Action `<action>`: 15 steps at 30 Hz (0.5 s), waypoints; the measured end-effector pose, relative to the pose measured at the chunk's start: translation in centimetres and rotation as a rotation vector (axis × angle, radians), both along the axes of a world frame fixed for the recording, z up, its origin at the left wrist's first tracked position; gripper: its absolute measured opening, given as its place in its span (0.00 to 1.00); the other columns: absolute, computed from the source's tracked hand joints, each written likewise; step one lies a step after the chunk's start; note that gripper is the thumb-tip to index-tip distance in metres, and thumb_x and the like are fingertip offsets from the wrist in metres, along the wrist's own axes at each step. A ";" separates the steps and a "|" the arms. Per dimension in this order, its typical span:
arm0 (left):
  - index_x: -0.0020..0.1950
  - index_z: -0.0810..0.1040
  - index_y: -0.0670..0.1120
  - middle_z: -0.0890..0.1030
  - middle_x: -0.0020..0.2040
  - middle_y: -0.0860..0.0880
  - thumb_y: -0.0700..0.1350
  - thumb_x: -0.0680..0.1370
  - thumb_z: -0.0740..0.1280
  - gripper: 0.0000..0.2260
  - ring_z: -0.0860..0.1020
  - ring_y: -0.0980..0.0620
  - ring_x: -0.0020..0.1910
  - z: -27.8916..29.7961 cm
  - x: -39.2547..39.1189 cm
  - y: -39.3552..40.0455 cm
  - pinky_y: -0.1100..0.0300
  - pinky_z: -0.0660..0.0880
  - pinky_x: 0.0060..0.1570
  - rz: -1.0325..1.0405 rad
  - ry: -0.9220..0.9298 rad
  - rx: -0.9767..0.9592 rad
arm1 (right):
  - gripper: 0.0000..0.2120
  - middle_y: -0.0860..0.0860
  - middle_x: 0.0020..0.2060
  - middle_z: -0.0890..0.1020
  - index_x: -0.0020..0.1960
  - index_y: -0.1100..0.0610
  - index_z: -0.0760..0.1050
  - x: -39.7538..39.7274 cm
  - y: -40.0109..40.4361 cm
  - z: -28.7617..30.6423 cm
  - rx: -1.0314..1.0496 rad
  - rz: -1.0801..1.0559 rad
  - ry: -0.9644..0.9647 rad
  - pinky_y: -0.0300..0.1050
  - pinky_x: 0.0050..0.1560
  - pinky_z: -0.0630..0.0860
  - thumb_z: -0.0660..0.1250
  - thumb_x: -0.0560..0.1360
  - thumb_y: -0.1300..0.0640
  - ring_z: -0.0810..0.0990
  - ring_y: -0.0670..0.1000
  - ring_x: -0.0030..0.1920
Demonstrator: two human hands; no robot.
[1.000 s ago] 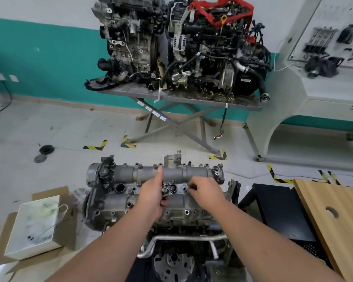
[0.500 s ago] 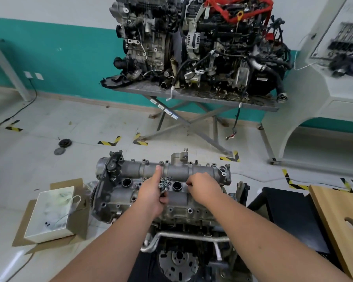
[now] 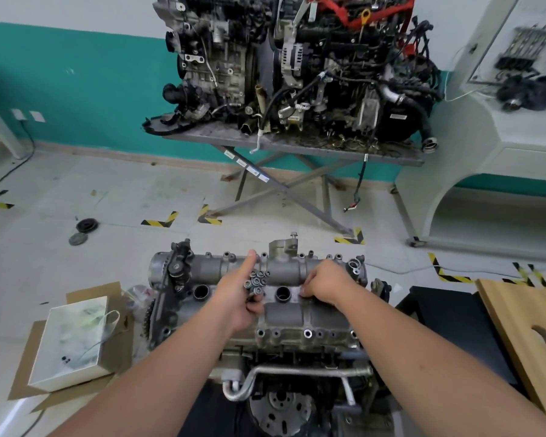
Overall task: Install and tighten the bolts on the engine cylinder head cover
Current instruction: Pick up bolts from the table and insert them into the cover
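Change: since a second ago both hands have kept their places on the cover; only the view has drifted, so the far engines now sit more to the right.
Cover [image 3: 284,313]: grey cast-metal cylinder head cover, seated on the engine at centre foreground, with two open round wells along its middle and empty bolt holes showing along the near edge.
Left hand [image 3: 238,298]: fingers curled round a cluster of bolts [image 3: 256,280], heads up, forefinger stretched toward the far edge of the cover.
Right hand [image 3: 327,287]: knuckles up, fingertips pressed down on the cover just right of the right-hand well; whether they pinch a bolt cannot be told, the tips being hidden.
Handling, bolts: judged small, stiff, light and possibly oily, so prone to slip from a full fist; best taken singly by the head between thumb and forefinger and started straight by hand.
Handling, cover: judged rigid and heavy; uneven tightening could distort it or its seal.
Stage: judged early, bolts being placed and none yet visibly tightened.
Surroundings: white box [image 3: 73,342] on cardboard at left; two engines on a stand [image 3: 297,143] behind; wooden board [image 3: 530,329] at right.
Writing: small tags hang on the stand's leg, too small to read; no brand legible.
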State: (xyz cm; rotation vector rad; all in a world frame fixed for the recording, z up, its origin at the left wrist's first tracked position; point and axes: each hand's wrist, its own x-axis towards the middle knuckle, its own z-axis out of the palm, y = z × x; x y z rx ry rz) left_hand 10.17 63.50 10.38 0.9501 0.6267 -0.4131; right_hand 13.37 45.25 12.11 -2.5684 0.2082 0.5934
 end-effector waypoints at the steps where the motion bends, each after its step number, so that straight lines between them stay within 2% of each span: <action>1: 0.45 0.74 0.49 0.71 0.26 0.50 0.61 0.71 0.74 0.17 0.65 0.55 0.21 0.0 0.3 0.5 0.67 0.56 0.19 -0.002 -0.005 -0.019 | 0.11 0.56 0.46 0.87 0.50 0.62 0.86 0.0 0.0 0.1 -0.004 0.000 0.001 0.48 0.51 0.81 0.78 0.69 0.59 0.85 0.55 0.49; 4: 0.42 0.70 0.49 0.69 0.28 0.50 0.61 0.66 0.75 0.20 0.64 0.55 0.22 -0.4 0.8 1.9 0.66 0.55 0.20 0.022 -0.004 -0.050 | 0.10 0.55 0.46 0.87 0.50 0.61 0.86 -0.2 0.1 0.1 -0.031 0.006 0.000 0.45 0.51 0.79 0.77 0.71 0.58 0.84 0.53 0.49; 9: 0.39 0.66 0.51 0.65 0.28 0.52 0.62 0.66 0.74 0.21 0.63 0.55 0.21 -1.2 1.1 2.7 0.66 0.54 0.18 0.055 -0.042 -0.156 | 0.07 0.56 0.44 0.86 0.47 0.61 0.86 -0.4 0.1 -0.2 -0.039 -0.020 -0.034 0.42 0.43 0.77 0.76 0.72 0.58 0.83 0.53 0.45; 11: 0.38 0.66 0.51 0.65 0.28 0.52 0.63 0.67 0.73 0.21 0.63 0.55 0.21 -1.4 1.0 2.5 0.65 0.55 0.18 0.061 -0.050 -0.141 | 0.05 0.54 0.43 0.86 0.45 0.57 0.86 -0.4 0.0 -0.2 -0.049 0.037 -0.022 0.38 0.36 0.74 0.76 0.73 0.56 0.81 0.50 0.41; 15: 0.40 0.70 0.49 0.70 0.26 0.51 0.61 0.69 0.74 0.19 0.63 0.55 0.22 -1.3 0.5 1.7 0.64 0.56 0.19 0.077 -0.040 -0.040 | 0.03 0.51 0.41 0.86 0.45 0.55 0.86 0.0 0.5 -0.1 -0.138 0.122 -0.033 0.33 0.29 0.68 0.75 0.73 0.56 0.76 0.44 0.33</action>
